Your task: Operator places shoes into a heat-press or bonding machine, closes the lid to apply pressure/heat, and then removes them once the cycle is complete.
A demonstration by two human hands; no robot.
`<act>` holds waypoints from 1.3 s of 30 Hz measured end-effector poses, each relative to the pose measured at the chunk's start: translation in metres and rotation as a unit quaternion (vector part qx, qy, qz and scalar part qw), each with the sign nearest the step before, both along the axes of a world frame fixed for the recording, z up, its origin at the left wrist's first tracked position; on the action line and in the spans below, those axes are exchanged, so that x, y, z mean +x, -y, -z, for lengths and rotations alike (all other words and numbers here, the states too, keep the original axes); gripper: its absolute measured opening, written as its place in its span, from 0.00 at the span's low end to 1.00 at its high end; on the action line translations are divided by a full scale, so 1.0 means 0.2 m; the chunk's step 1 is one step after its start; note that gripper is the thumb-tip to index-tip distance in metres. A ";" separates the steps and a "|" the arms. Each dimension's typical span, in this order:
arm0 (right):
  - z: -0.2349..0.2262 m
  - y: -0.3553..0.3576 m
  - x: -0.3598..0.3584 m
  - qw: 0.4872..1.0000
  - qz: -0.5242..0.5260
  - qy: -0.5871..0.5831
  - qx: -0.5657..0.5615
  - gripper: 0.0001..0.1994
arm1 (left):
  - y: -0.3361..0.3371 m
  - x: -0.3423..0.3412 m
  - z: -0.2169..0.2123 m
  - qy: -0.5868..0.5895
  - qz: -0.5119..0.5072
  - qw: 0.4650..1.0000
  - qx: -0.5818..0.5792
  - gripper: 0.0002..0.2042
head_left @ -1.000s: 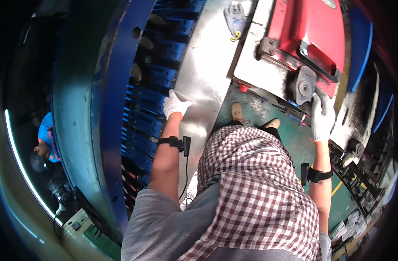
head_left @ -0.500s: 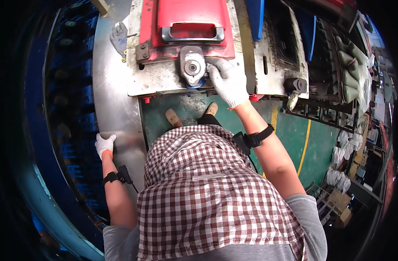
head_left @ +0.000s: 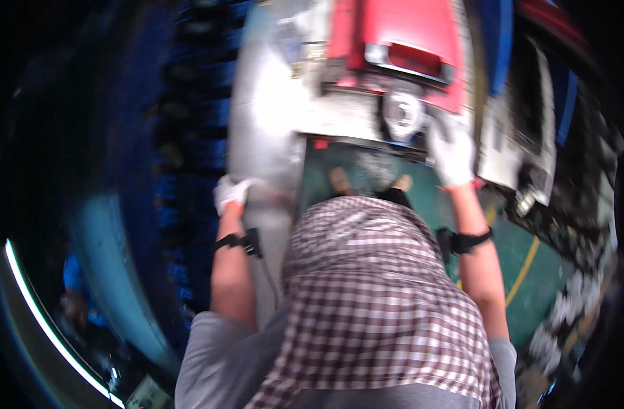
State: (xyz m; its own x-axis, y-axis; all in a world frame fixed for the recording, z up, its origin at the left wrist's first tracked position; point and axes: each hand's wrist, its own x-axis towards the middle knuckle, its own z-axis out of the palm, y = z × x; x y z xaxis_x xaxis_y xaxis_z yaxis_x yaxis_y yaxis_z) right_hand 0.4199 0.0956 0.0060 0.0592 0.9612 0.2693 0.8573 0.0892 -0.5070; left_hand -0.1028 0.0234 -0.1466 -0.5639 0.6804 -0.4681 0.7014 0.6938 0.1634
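My left hand [head_left: 231, 193], in a white knit glove, rests at the outer edge of a shiny sheet-metal counter [head_left: 261, 143]. Its thumb is spread away from the fingers, and nothing shows in it. Ahead and to the right, my right hand [head_left: 454, 151], also gloved in white, is beside a rounded metal fitting [head_left: 403, 112] on the front of a red machine [head_left: 411, 27]. Motion smears its fingers, so whether they grip the fitting's side cannot be made out. Above the fitting, the red cover has a dark-edged handle opening [head_left: 414, 61].
A blurred grey glove [head_left: 289, 39] lies on the counter's far part. Dark racking with blue parts [head_left: 192, 136] runs along the left. A second machine plate with a black knob [head_left: 530, 180] stands at the right. Below is green floor with a yellow line [head_left: 522, 273].
My view has swung left, so the whole scene sits further right and is blurred. Both hands keep about the same places, the left at the counter edge, the right beside the fitting.
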 end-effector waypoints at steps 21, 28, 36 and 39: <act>0.04 0.03 0.15 0.979 0.056 -0.113 -0.162 0.18 | 0.69 -1.19 0.24 0.382 -0.619 0.634 0.264 0.29; -0.01 0.02 0.15 0.986 0.052 0.074 -0.138 0.17 | 0.81 -1.19 0.19 0.327 -0.598 0.683 0.265 0.21; 0.02 0.03 0.11 0.979 0.029 -0.099 -0.176 0.18 | 0.92 -0.50 0.14 0.279 -0.561 0.588 0.512 0.23; 0.00 0.00 0.07 0.984 -0.005 -0.072 -0.163 0.17 | 0.84 -0.27 0.11 0.435 -0.573 0.477 0.504 0.24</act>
State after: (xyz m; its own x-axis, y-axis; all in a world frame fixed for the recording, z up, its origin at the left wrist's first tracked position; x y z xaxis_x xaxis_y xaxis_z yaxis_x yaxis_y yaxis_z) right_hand 0.4344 0.0953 0.0067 0.0651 0.9959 -0.0630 0.7747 -0.0902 -0.6258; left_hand -0.1569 -0.1440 -0.1682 -0.7272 0.2843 -0.6248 -0.6823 -0.1996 0.7033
